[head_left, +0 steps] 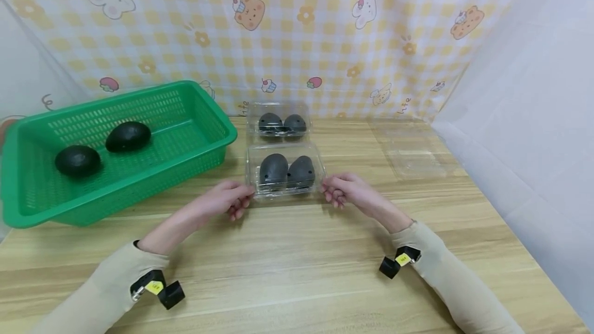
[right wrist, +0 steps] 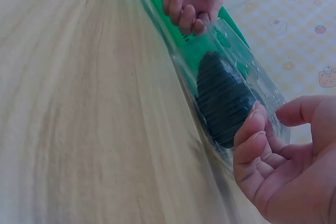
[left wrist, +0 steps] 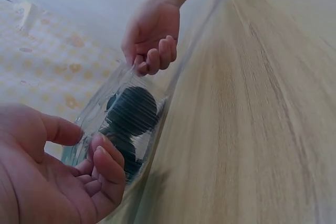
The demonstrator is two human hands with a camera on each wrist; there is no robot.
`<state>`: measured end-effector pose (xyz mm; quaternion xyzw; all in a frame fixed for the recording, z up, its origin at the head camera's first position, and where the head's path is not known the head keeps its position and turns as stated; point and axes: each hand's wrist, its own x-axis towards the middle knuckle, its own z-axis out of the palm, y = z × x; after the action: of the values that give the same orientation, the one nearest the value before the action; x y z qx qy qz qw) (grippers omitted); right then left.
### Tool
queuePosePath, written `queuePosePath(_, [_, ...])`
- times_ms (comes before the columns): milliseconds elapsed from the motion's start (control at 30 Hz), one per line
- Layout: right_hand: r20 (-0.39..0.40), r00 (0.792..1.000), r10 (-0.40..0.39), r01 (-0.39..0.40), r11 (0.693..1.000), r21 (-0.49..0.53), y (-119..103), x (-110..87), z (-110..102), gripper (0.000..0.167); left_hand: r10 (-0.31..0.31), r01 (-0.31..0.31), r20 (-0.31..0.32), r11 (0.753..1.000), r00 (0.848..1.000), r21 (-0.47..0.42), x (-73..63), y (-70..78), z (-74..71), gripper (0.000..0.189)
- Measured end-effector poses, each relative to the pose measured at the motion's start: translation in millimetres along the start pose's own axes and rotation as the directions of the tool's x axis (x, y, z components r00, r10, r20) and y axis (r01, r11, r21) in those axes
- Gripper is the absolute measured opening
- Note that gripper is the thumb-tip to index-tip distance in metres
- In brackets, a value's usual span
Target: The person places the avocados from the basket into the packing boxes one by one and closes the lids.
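Note:
A clear plastic clamshell box (head_left: pixel 286 193) with two dark avocados (head_left: pixel 274 170) inside stands mid-table, its lid down over them. My left hand (head_left: pixel 230 199) pinches the box's near left corner between thumb and curled fingers. At the opposite near corner, my right hand (head_left: pixel 343 189) pinches the edge in the same way. Through the ribbed front wall, the avocados (left wrist: pixel 132 111) show in the left wrist view. One dark avocado (right wrist: pixel 223 98) fills much of the box in the right wrist view.
Directly behind stands a second clear box (head_left: pixel 278 107) holding two avocados. A green plastic basket (head_left: pixel 116 197) at left contains two more avocados (head_left: pixel 128 136). Empty clear plastic boxes (head_left: pixel 413 151) lie at the back right. A patterned curtain (head_left: pixel 306 40) hangs along the table's rear edge.

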<state>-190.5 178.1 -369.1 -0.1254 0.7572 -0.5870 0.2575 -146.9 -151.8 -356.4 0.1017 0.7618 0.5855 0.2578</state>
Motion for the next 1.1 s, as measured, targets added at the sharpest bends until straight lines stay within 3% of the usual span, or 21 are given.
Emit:
queuePosePath(333, [-0.052, 0.998, -0.033, 0.038, 0.995, 0.094, 3, -3.4, 8, 0.033, -0.006, 0.004, -0.025, 0.995, 1.0, -0.104, 0.3, -2.4, -0.4, 0.026])
queuePosePath(1100, [-0.041, 0.997, -0.058, 0.064, 0.987, 0.147, 4, -7.2, 12, 0.027, 0.001, -0.004, -0.026, 0.992, 1.0, -0.122, -2.2, 0.5, 1.2, 0.021])
